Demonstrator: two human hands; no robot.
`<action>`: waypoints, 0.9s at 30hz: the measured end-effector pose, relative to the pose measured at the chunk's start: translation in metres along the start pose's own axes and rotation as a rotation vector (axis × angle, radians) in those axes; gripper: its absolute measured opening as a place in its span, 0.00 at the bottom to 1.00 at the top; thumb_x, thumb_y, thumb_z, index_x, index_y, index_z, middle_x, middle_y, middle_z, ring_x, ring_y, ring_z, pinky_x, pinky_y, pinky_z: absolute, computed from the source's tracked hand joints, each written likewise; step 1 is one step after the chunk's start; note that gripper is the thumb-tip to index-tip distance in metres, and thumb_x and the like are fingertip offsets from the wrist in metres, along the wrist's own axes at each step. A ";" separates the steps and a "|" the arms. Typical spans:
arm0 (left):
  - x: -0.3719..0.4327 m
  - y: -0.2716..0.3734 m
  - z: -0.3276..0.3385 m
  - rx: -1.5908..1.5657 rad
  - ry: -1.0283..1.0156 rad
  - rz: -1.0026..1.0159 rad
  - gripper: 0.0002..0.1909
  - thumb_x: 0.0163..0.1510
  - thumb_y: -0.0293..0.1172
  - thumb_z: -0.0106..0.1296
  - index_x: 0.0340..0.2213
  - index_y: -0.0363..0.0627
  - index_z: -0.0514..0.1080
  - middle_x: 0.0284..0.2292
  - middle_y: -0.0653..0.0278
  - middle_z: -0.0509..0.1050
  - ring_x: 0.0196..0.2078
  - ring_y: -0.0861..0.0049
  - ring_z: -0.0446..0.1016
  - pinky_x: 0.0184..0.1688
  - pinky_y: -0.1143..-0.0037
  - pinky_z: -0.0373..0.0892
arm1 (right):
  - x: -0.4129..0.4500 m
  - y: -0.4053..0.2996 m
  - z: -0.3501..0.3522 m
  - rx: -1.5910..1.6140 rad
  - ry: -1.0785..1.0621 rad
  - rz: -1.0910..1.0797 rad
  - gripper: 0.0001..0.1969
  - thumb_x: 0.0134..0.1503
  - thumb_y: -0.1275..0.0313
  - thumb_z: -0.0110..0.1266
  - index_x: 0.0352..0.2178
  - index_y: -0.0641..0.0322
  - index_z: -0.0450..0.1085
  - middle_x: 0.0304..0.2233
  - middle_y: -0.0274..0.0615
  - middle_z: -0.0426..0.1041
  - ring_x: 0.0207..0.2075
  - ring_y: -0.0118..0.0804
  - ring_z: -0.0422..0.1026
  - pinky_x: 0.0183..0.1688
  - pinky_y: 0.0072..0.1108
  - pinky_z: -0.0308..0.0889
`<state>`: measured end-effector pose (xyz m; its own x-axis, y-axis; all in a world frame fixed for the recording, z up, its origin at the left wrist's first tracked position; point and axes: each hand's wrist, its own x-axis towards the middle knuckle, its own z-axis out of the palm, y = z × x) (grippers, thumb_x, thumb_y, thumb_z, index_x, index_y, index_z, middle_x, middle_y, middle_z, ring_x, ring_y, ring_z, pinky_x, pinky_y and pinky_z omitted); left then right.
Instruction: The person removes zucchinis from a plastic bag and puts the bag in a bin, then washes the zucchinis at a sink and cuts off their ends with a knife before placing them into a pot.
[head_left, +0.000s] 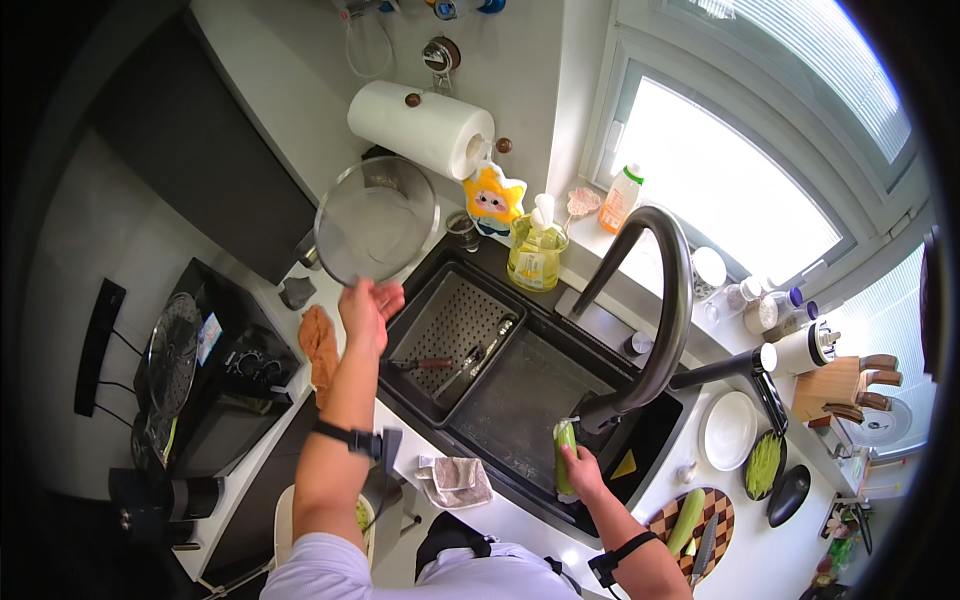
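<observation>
My right hand (583, 471) is closed around a length of green vegetable (562, 459) with whitish ends. It is held over the front right of the black sink (517, 397), beside the spout of the dark curved faucet (667, 300). Across the sink's left corner, my left hand (367, 311) reaches to the lower rim of a round, see-through bowl or strainer (375, 225). Its fingers are partly spread at that rim, and whether they grip it cannot be told. In the sink's left side sits a perforated tray (442, 322) with a red-handled tool (424, 363) in it.
A checkered cutting board (660, 517) at right carries a pale green squash (686, 521) and a knife (706, 547). Nearby are shredded green vegetable (765, 463), a white bowl (729, 431) and garlic (687, 472). A soap bottle (536, 255) stands behind the sink; a folded cloth (454, 481) lies in front.
</observation>
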<state>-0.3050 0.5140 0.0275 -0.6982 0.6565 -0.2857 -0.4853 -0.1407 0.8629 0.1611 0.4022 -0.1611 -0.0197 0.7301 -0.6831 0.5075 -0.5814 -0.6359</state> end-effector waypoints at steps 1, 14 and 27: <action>-0.016 -0.009 -0.007 -0.014 -0.017 -0.019 0.07 0.58 0.28 0.42 0.38 0.41 0.61 0.26 0.52 0.76 0.26 0.64 0.79 0.27 0.69 0.79 | 0.001 0.001 0.000 -0.002 0.003 0.003 0.34 0.59 0.46 0.52 0.50 0.70 0.69 0.43 0.59 0.76 0.46 0.50 0.75 0.50 0.31 0.67; -0.029 -0.187 -0.057 0.009 0.012 -0.394 0.08 0.59 0.24 0.41 0.41 0.41 0.59 0.34 0.48 0.75 0.34 0.58 0.79 0.36 0.65 0.79 | 0.012 0.010 0.007 0.063 -0.025 -0.001 0.28 0.62 0.51 0.51 0.49 0.70 0.69 0.35 0.48 0.74 0.34 0.39 0.74 0.37 0.28 0.69; -0.165 -0.247 0.019 0.534 -0.458 -0.463 0.24 0.62 0.39 0.51 0.56 0.44 0.62 0.43 0.57 0.73 0.39 0.73 0.75 0.37 0.71 0.74 | -0.013 -0.110 -0.004 0.690 -0.228 0.219 0.26 0.64 0.55 0.47 0.60 0.48 0.58 0.36 0.41 0.70 0.24 0.43 0.73 0.21 0.31 0.70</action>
<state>-0.0598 0.4545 -0.1301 -0.1508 0.8137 -0.5614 -0.2757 0.5108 0.8143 0.1095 0.4581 -0.0808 -0.1956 0.5232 -0.8295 -0.1324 -0.8522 -0.5063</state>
